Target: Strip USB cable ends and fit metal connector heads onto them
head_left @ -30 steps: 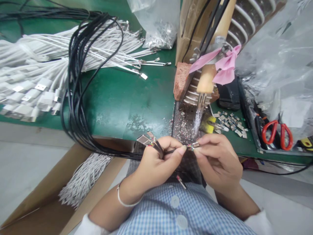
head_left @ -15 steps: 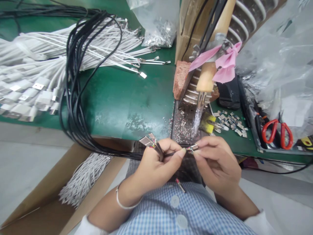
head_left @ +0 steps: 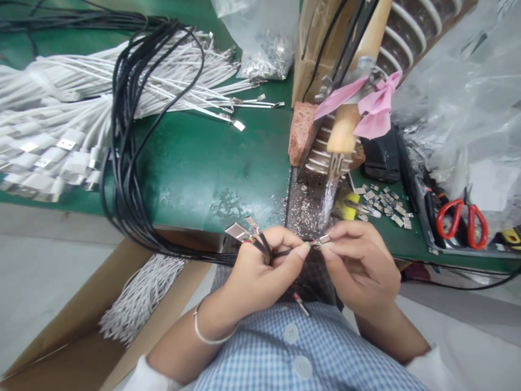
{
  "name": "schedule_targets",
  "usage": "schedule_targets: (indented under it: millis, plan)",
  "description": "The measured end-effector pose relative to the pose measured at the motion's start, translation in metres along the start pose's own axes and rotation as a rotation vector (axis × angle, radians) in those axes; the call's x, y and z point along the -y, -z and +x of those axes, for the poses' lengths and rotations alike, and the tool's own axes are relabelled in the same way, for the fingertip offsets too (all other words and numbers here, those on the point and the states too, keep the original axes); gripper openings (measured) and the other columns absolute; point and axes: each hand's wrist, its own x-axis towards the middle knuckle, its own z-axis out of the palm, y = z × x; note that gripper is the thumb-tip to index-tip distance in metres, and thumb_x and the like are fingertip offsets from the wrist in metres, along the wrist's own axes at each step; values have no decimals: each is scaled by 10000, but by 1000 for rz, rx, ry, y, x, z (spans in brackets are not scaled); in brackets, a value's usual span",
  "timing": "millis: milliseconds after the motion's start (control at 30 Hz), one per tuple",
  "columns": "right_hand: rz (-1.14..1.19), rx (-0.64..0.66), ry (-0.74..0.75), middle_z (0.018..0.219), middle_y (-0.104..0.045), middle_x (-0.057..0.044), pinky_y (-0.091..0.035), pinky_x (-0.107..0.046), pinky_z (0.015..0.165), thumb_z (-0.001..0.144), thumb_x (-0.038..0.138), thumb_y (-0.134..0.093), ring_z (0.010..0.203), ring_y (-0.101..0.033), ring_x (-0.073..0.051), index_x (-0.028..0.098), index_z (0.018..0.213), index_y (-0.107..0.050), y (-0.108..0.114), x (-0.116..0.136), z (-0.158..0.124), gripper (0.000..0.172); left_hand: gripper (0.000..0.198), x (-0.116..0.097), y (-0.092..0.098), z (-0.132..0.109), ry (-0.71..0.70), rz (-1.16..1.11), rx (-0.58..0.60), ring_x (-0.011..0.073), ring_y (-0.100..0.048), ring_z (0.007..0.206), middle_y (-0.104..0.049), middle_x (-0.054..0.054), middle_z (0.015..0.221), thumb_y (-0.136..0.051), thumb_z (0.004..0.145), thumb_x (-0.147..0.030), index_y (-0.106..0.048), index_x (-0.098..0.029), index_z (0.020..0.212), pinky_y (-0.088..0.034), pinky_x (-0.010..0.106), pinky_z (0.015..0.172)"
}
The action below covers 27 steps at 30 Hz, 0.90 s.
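Observation:
My left hand (head_left: 260,271) is closed round a bundle of black cables (head_left: 126,152) that loops up over the green table (head_left: 203,163). Several metal connector ends (head_left: 244,231) stick out above its knuckles. Its thumb and forefinger pinch one black cable just behind a small metal connector (head_left: 322,240) with coloured wires. My right hand (head_left: 358,266) pinches that same connector from the right side. Both hands hover close to my chest, just below the tip of a fixed soldering iron (head_left: 345,125) with a wooden handle.
White cables (head_left: 61,125) with USB plugs lie heaped at the left. A cardboard box (head_left: 101,309) holding more white cables (head_left: 138,298) sits below the table edge. Small metal parts (head_left: 382,203), red-handled scissors (head_left: 462,217), a brick (head_left: 303,133) and plastic bags (head_left: 264,49) crowd the right and back.
Both hands stay together on the connector with only slight shifts. The connector ends above my left hand have tilted a little.

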Motion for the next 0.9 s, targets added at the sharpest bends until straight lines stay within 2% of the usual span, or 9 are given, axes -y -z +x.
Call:
schedule_targets:
  millis: [400, 667, 900]
  plan:
    - [21, 55, -10, 998, -633, -54, -566, -341, 763, 828, 12, -650, 889, -635, -175, 210, 963, -645, 4, 0, -4, 239, 165, -7, 1, -2, 16, -27, 67, 32, -327, 443, -429, -85, 540, -606, 861, -144, -592, -135, 696, -271, 110, 399]
    - [16, 37, -5, 974, -641, -49, -570, -335, 745, 825, 19, -648, 868, -637, -174, 213, 952, -643, 5, 2, -4, 232, 193, -2, 0, -2, 29, 17, 31, 53, -363, 454, -483, -53, 548, -618, 869, -237, -616, -137, 704, -308, 136, 402]
    - [-6, 14, -18, 939, -658, -42, -575, -342, 708, 829, 38, -653, 823, -648, -178, 222, 938, -646, 5, 0, -6, 214, 221, -3, 2, -4, 62, 52, 72, 75, -397, 489, -496, -36, 565, -601, 893, -259, -613, -145, 705, -333, 162, 431]
